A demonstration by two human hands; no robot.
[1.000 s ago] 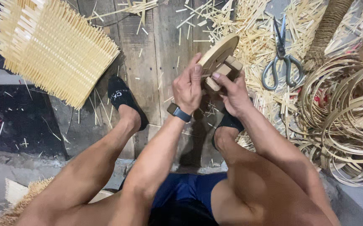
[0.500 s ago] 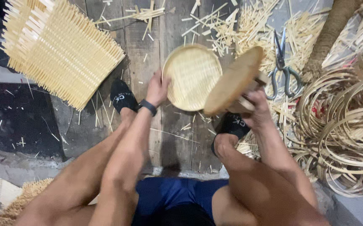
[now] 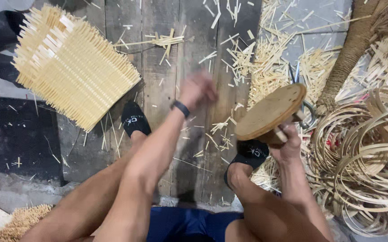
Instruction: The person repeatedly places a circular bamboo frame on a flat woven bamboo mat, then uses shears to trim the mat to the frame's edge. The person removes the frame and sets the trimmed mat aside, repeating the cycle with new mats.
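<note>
Plainly, the right hand (image 3: 287,144) gripped a round wooden disc (image 3: 272,112) from beneath, fingers curled around the small wooden block under it; the disc tilted above the right foot, and its underside and most of the block were hidden. Behind the disc, only the blades and part of one loop of a pair of scissors (image 3: 295,74) showed. The left hand (image 3: 197,89) was raised over the plank floor (image 3: 160,89) and blurred by motion, so I could not tell whether its fingers were spread or curled, or whether it held anything. A dark band circled the left wrist. To the left lay a woven bamboo basket frame (image 3: 70,67) with loose strip ends sticking out. Coiled bamboo hoops (image 3: 364,152) were cut off at the right edge.
</note>
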